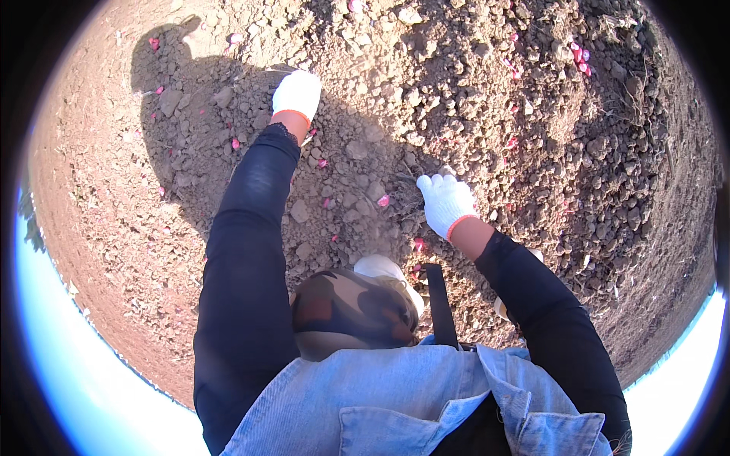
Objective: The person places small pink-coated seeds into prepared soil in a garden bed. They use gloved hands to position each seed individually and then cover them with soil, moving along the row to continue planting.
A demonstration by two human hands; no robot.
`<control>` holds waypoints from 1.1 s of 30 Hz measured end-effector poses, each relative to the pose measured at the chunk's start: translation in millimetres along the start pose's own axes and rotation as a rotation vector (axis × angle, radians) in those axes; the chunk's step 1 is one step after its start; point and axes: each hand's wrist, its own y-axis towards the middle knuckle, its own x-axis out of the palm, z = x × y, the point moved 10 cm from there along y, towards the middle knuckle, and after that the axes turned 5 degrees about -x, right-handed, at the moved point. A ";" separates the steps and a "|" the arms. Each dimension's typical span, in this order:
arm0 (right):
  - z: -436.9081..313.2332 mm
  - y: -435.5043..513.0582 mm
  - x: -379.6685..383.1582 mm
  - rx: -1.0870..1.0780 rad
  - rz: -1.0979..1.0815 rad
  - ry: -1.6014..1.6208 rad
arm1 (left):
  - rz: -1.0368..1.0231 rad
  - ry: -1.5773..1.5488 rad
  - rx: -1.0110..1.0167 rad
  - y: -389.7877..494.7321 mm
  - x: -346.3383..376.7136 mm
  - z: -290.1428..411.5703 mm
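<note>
My left hand [297,96], in a white knit glove with an orange cuff, reaches forward low over the dry, cloddy soil [356,149]. Its fingers are hidden beneath the back of the glove, so what it holds cannot be seen. My right hand [449,205], gloved the same way, is down at the soil with its fingers curled. A tuft of dry roots or stalks [409,191] lies against its fingertips; whether it is gripped is unclear. Between the hands lie small pink-red pieces, one [383,200] left of the right hand and another [322,163] below the left.
More pink-red pieces are scattered about, with a cluster [580,57] at the upper right. My camouflage-clad knee [351,310] and a pale shoe [379,267] are close below the hands. A dark strap [442,305] hangs beside the knee. My shadow [194,137] covers the left soil.
</note>
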 end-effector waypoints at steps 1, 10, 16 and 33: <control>0.1 0.1 0.6 0.002 0.000 0.011 | 0.015 -0.002 -0.018 0.8 1.9 0.1; -0.2 -3.6 -7.4 0.032 0.029 0.002 | -0.157 0.020 0.019 29.5 5.7 -13.1; 2.2 -18.4 0.9 -0.056 0.086 0.089 | 0.593 -0.251 0.217 76.1 -131.7 16.1; 126.7 -76.7 -17.3 0.167 0.440 1.077 | -0.110 -0.638 0.575 -74.1 -36.5 161.1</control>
